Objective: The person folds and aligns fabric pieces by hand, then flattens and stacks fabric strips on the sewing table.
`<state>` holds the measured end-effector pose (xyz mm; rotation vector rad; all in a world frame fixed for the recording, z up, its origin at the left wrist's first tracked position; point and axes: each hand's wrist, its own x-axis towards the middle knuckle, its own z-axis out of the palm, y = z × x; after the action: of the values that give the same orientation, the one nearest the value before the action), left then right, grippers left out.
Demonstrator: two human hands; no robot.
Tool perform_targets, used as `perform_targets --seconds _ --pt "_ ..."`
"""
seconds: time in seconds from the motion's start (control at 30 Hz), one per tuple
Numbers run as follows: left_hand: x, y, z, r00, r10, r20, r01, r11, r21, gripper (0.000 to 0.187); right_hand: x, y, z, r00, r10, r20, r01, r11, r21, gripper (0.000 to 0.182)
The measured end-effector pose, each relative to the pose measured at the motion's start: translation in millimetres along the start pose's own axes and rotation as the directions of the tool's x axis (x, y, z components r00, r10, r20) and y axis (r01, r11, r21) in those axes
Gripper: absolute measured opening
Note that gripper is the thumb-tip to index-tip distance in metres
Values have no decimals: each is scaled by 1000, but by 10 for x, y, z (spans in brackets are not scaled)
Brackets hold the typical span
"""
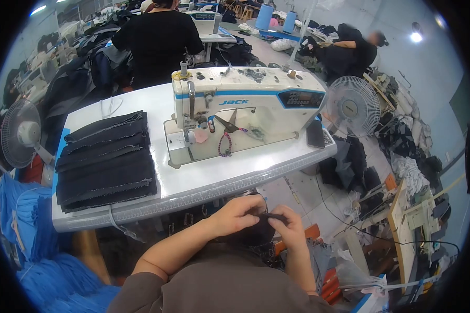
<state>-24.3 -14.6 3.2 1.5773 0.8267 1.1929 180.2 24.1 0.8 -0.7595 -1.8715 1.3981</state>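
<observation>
Both hands are close together below the table's front edge, in front of my torso. My left hand (238,213) pinches one end of a dark piece of fabric (265,215). The fingers of my right hand (288,223) are closed on its other side. More dark cloth hangs beneath them. Beyond the hands stands a white sewing machine (245,96) marked JACK. Scissors (230,124) with wrapped handles lie open on its bed. Stacks of dark fabric pieces (107,161) rest on the left of the white table (203,182).
A phone (315,134) lies at the table's right end. Fans (354,107) stand on both sides. Blue fabric bundles (26,219) hang at the left. One person in black (156,44) is beyond the machine, another person (357,52) at the back right. Fabric heaps and boards fill the right.
</observation>
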Motion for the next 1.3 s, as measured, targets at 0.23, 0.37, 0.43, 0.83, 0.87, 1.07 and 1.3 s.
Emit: perform_targets --seconds 0.23,0.37,0.43,0.83,0.87,1.07,1.3 --pt "25 -73 26 989 147 24 -149 980 133 13 -13 13 -12 997 42 67 -44 999 22 15" --pt "1 -131 -49 995 77 58 -79 996 51 11 -47 -33 -29 944 204 261 -232 969 81 20" --pt "3 -164 -82 996 -58 65 63 996 -65 11 -32 0 3 961 148 232 -175 979 100 21" --pt "10 -89 -169 995 -44 85 45 999 -17 17 -19 104 -55 972 125 200 -154 979 135 20" --pt "10 -82 -172 996 -43 83 44 999 -16 17 -10 106 -59 963 137 230 -164 981 105 20" --pt "21 -19 -140 993 -71 90 64 995 79 12 30 22 36 986 6 167 -2 1000 -20 20" --pt "-8 -62 -29 998 -49 25 48 998 51 12 80 0 83 992 -119 31 122 976 -180 12"
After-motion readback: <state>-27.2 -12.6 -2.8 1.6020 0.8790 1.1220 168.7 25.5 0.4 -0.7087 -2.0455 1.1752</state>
